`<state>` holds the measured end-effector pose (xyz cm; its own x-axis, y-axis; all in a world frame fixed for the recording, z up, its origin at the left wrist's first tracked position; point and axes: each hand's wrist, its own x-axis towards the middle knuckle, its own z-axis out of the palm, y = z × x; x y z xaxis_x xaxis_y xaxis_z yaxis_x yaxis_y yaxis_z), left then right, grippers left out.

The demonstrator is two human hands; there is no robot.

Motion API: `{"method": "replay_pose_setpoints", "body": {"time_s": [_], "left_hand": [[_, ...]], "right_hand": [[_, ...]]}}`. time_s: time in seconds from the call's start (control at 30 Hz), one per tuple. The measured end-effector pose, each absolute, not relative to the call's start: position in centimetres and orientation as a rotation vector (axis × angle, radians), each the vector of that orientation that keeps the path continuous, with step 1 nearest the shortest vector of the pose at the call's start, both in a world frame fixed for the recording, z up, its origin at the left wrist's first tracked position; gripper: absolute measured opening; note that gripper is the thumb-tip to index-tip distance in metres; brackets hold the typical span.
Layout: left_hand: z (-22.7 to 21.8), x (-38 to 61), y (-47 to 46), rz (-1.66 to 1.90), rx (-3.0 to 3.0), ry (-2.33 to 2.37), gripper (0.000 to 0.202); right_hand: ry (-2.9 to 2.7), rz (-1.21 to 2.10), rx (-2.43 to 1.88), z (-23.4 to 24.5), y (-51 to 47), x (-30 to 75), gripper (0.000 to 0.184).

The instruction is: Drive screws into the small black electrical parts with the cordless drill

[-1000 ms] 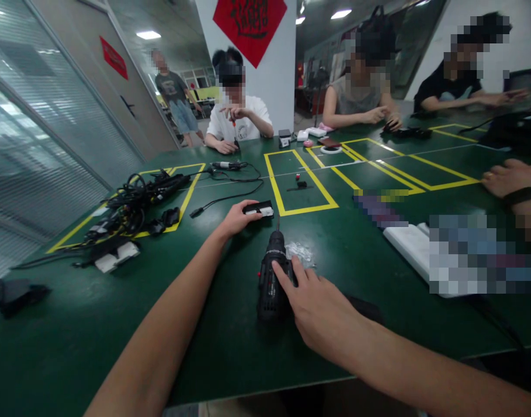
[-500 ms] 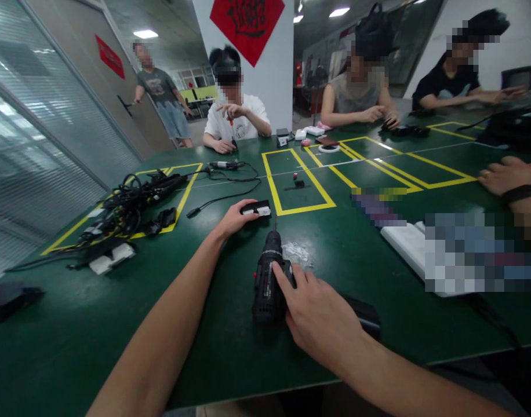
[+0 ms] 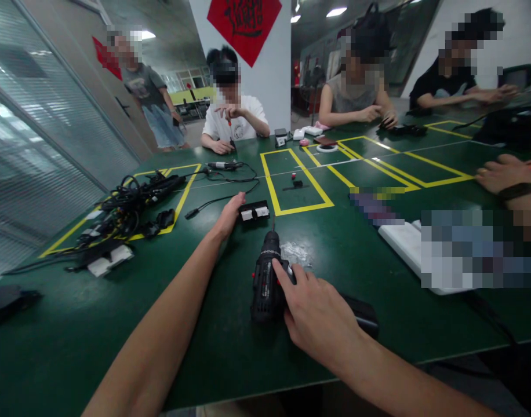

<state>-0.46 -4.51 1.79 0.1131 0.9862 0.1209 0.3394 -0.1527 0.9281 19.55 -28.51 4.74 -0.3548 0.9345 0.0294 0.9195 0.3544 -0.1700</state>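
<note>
A black cordless drill (image 3: 265,278) lies on the green table (image 3: 204,324), its bit pointing away from me. My right hand (image 3: 317,315) rests on the drill's handle, fingers curled around it and forefinger stretched along the body. My left hand (image 3: 228,215) is stretched forward, fingers straight and together, just left of a small black and white device (image 3: 254,212); whether they touch I cannot tell. A small clear plastic bag (image 3: 297,252) lies right of the drill's nose.
A tangle of black cables and adapters (image 3: 130,205) fills the left yellow-taped box. A white box (image 3: 407,243) sits at right beside another person's hand (image 3: 502,172). Three people sit across the table; one stands at the back left.
My left hand has come off the small black and white device and now lies open beside it. The right hand stays on the drill. The standing person has walked closer.
</note>
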Motion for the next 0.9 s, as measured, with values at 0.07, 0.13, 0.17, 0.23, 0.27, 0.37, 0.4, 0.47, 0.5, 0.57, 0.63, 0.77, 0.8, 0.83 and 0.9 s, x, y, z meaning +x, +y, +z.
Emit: {"method": "replay_pose_setpoints", "body": {"time_s": [0.07, 0.13, 0.17, 0.23, 0.27, 0.37, 0.4, 0.47, 0.5, 0.57, 0.63, 0.77, 0.8, 0.83, 0.9], "left_hand": [[3.2, -0.5, -4.3, 1.236, 1.48, 1.361, 0.081], [5.4, -0.8, -4.7, 1.476, 1.362, 1.332, 0.079], [6.6, -1.1, -5.2, 1.579, 1.345, 1.299, 0.077], [8.6, -1.9, -6.7, 1.719, 1.377, 1.259, 0.071], [9.2, -2.4, -7.7, 1.752, 1.424, 1.255, 0.068], [8.9, -4.0, -11.2, 1.724, 1.701, 1.354, 0.047], [8.2, -4.4, -12.4, 1.67, 1.811, 1.414, 0.038], [6.5, -4.5, -14.6, 1.583, 1.982, 1.485, 0.023], [5.8, -4.1, -15.6, 1.53, 2.047, 1.47, 0.019], [4.8, -2.8, -17.4, 1.366, 2.121, 1.365, 0.019], [4.7, -1.0, -19.1, 1.142, 2.121, 1.169, 0.025], [5.7, 1.4, -22.2, 0.773, 1.803, 0.821, 0.061], [5.9, 1.6, -22.8, 0.74, 1.706, 0.753, 0.07], [6.0, 1.5, -23.3, 0.737, 1.617, 0.695, 0.076], [6.0, 1.1, -23.7, 0.809, 1.472, 0.678, 0.071]], "right_hand": [[-2.469, 0.201, -1.692, 4.8, -28.4, 19.8, 0.082], [-2.449, 0.223, -1.683, 4.8, -28.4, 20.0, 0.082], [-2.436, 0.24, -1.681, 4.9, -28.4, 20.1, 0.082], [-2.389, 0.278, -1.686, 4.9, -28.5, 20.4, 0.08], [-2.354, 0.297, -1.699, 4.9, -28.6, 20.6, 0.079], [-2.195, 0.342, -1.768, 5.0, -29.0, 21.6, 0.073], [-2.128, 0.367, -1.782, 5.0, -29.1, 22.0, 0.072], [-1.973, 0.43, -1.753, 5.3, -28.9, 22.8, 0.07], [-1.901, 0.459, -1.712, 5.5, -28.8, 23.0, 0.069], [-1.783, 0.494, -1.621, 6.0, -28.3, 23.1, 0.068], [-1.733, 0.477, -1.554, 6.6, -27.9, 22.4, 0.071], [-1.81, 0.383, -1.486, 7.5, -28.5, 19.0, 0.086], [-1.851, 0.376, -1.471, 7.6, -28.9, 18.0, 0.087], [-1.91, 0.37, -1.441, 7.8, -29.4, 17.0, 0.087], [-2.063, 0.343, -1.333, 8.3, -30.2, 15.6, 0.083]]}}
